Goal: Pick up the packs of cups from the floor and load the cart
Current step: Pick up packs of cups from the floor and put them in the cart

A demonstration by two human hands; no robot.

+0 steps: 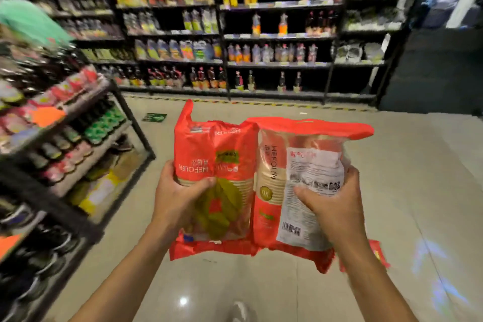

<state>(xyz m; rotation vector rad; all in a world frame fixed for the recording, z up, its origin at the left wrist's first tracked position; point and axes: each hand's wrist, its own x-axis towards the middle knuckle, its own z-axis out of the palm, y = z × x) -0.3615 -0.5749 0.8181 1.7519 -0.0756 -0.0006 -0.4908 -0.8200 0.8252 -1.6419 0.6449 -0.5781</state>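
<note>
Tall dark shelves (pixel 274 34) of bottles line the back wall above a pale tiled floor (pixel 392 165), and a lower rack (pixel 65 138) stands at the left. Two red packs of cups are held up off the floor, side by side and touching. The left hand (pixel 177 198) grips the left pack (pixel 217 154), and the right hand (pixel 332 206) grips the right pack (pixel 308 154).
</note>
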